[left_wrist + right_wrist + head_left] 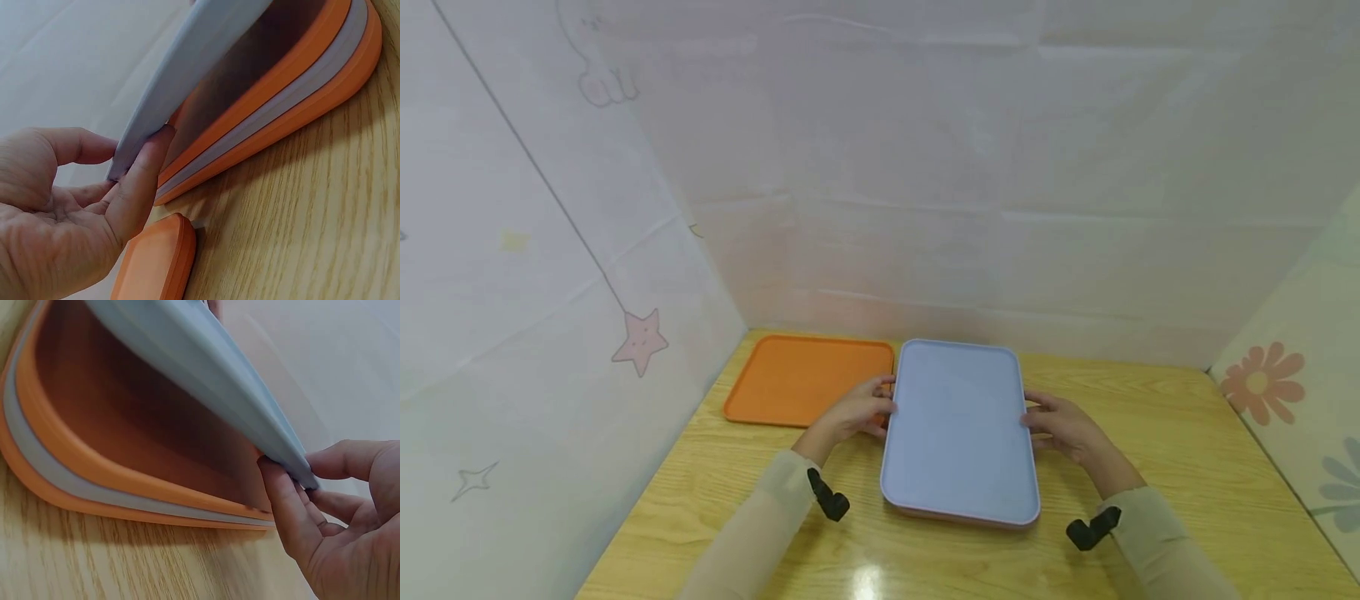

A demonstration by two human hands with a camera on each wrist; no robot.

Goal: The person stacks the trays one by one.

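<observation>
my left hand [857,408] and right hand [1063,425] each pinch one long side of the light-blue, rounded rectangular plastic-looking tray [958,429], at a slant above a stack of orange and pale rounded trays [150,490]. i judge the step is lifting or laying it; which, i cannot tell. next move needs even grip on both sides.

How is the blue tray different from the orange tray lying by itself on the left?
The blue tray is pale blue; the orange tray is bright orange.

The left hand and right hand hold the blue tray tilted over a stack of trays, while the orange tray lies flat on the table.

The blue tray points lengthwise away from the person; the orange tray lies sideways.

Both are rectangular with rounded corners.
</observation>
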